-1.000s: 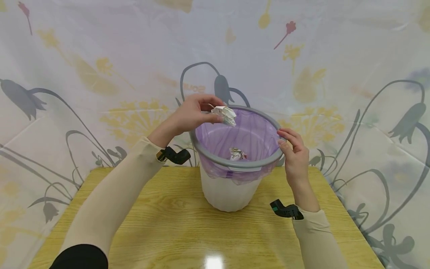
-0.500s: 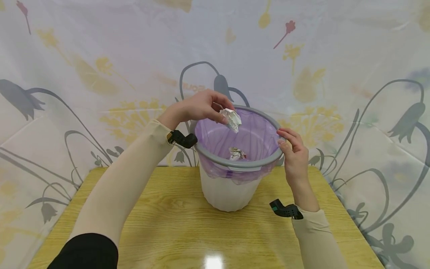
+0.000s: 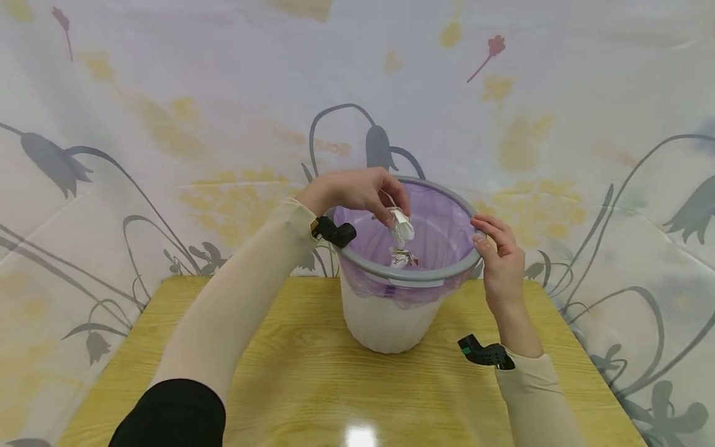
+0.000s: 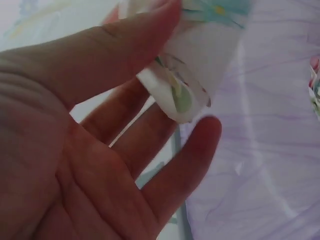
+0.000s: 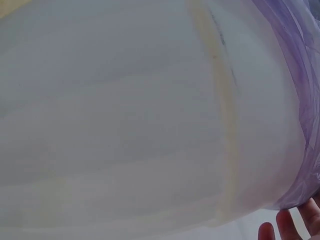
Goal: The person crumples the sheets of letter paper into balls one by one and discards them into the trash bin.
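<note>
A white trash can (image 3: 391, 326) with a grey rim stands on the table, lined with a purple bag (image 3: 441, 226). Inside the mouth of the can, my left hand (image 3: 360, 189) pinches a crumpled wrapper (image 3: 402, 226) between thumb and fingers. Up close in the left wrist view, the wrapper (image 4: 215, 55) is white with a teal flower print. Below it, another crumpled wrapper (image 3: 400, 258) lies in the bag. My right hand (image 3: 503, 270) grips the can's rim on the right side; in the right wrist view only its fingertips (image 5: 286, 226) show, beside the can's wall (image 5: 115, 120).
The can stands on a wood-grain table (image 3: 313, 379), near its far edge. Behind the table hangs a floral cloth backdrop (image 3: 234, 112). Each wrist carries a black camera mount, one of them (image 3: 335, 231) close to the can's left rim.
My left hand has moved right and down with the wrapper, from above the left rim into the can's mouth. The right hand keeps its hold on the rim. The head view has shifted slightly.
</note>
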Demonstrator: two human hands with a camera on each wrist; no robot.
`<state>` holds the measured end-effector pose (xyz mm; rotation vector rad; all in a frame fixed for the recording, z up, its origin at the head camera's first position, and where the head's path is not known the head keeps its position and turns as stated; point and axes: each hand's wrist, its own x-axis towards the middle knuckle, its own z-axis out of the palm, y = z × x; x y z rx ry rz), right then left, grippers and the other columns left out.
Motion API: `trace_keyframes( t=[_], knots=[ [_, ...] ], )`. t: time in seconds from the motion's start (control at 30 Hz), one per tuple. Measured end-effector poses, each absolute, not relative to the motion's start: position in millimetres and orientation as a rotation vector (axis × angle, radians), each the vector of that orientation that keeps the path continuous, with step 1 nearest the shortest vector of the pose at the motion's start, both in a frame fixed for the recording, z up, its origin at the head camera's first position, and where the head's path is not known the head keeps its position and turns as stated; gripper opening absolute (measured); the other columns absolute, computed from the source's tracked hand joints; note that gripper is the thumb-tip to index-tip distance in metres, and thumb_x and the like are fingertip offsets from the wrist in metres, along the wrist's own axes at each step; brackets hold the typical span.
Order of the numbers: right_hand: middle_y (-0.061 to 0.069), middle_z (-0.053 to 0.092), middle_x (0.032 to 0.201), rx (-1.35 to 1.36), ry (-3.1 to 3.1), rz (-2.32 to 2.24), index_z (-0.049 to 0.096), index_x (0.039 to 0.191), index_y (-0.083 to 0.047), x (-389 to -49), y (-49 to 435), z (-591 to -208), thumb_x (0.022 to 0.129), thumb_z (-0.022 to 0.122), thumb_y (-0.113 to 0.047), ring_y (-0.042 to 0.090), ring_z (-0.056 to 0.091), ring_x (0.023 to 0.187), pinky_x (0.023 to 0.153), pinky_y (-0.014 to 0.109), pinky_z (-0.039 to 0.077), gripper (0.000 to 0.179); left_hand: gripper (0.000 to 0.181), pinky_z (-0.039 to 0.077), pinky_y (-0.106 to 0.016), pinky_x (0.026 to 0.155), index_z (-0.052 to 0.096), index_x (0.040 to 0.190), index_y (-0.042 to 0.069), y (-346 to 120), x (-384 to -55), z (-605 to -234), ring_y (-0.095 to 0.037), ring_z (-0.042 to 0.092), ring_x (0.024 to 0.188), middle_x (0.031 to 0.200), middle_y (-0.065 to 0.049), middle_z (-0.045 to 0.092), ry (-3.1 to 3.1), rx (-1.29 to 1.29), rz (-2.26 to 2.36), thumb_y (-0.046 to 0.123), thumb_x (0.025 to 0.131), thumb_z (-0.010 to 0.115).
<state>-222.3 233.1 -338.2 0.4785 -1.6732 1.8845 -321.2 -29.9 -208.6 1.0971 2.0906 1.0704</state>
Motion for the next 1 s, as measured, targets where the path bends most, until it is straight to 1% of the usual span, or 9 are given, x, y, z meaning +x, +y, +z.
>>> trace_keyframes(
  t=[0.1, 0.17, 0.3, 0.6, 0.87, 0.9, 1.0],
  knots=[
    [0.007, 0.056, 0.128, 0.492, -1.661, 1.899, 0.063, 0.119, 0.015, -223, 233, -338, 0.095, 0.056, 0.004, 0.025, 0.040, 0.130, 0.099, 0.024, 0.039, 0.028, 0.030, 0.053, -0.032, 0.093, 0.069, 0.115, -0.003, -28, -322, -208, -0.024, 0.062, 0.116, 0.120, -0.013, 0.067, 2.109, 1.101, 1.044, -0.010, 0.085, 0.072],
    [0.007, 0.056, 0.128, 0.496, -1.657, 1.904, 0.063, 0.119, 0.016, -223, 231, -338, 0.095, 0.056, 0.004, 0.025, 0.041, 0.130, 0.099, 0.024, 0.039, 0.028, 0.033, 0.051, -0.030, 0.095, 0.067, 0.119, -0.003, -29, -321, -207, -0.022, 0.060, 0.120, 0.123, -0.012, 0.066, 2.122, 1.098, 1.041, -0.009, 0.086, 0.072],
    [0.007, 0.057, 0.127, 0.481, -1.666, 1.894, 0.062, 0.119, 0.017, -223, 230, -338, 0.095, 0.056, 0.004, 0.024, 0.041, 0.130, 0.100, 0.024, 0.038, 0.029, 0.034, 0.051, -0.031, 0.095, 0.067, 0.121, -0.002, -30, -317, -204, -0.022, 0.062, 0.118, 0.122, -0.010, 0.067, 2.114, 1.113, 1.061, -0.007, 0.087, 0.072],
    [0.005, 0.055, 0.132, 0.464, -1.713, 1.896, 0.058, 0.124, 0.018, -225, 230, -341, 0.097, 0.055, 0.001, 0.023, 0.039, 0.132, 0.103, 0.025, 0.036, 0.032, 0.035, 0.052, -0.034, 0.094, 0.065, 0.122, -0.004, -41, -310, -200, -0.022, 0.063, 0.115, 0.122, -0.014, 0.066, 2.065, 1.088, 1.193, -0.010, 0.088, 0.070],
    [0.007, 0.054, 0.137, 0.426, -1.729, 1.906, 0.058, 0.130, 0.013, -225, 227, -341, 0.099, 0.056, -0.003, 0.024, 0.039, 0.136, 0.105, 0.024, 0.037, 0.035, 0.033, 0.051, -0.036, 0.096, 0.065, 0.122, -0.002, -64, -303, -197, -0.023, 0.063, 0.115, 0.122, -0.013, 0.067, 2.106, 1.127, 1.222, -0.007, 0.089, 0.069],
    [0.007, 0.054, 0.138, 0.419, -1.735, 1.904, 0.058, 0.131, 0.012, -225, 227, -341, 0.099, 0.057, -0.003, 0.024, 0.039, 0.136, 0.105, 0.023, 0.037, 0.035, 0.033, 0.051, -0.036, 0.096, 0.065, 0.122, -0.002, -67, -302, -197, -0.023, 0.063, 0.115, 0.122, -0.013, 0.067, 2.120, 1.133, 1.224, -0.006, 0.089, 0.070],
    [0.006, 0.056, 0.138, 0.384, -1.767, 1.881, 0.059, 0.131, 0.010, -226, 227, -339, 0.099, 0.058, -0.005, 0.021, 0.039, 0.137, 0.096, 0.020, 0.040, 0.036, 0.032, 0.052, -0.036, 0.095, 0.066, 0.121, -0.001, -74, -298, -197, -0.023, 0.064, 0.113, 0.120, -0.012, 0.068, 2.169, 1.164, 1.232, -0.005, 0.089, 0.070]
  ],
)
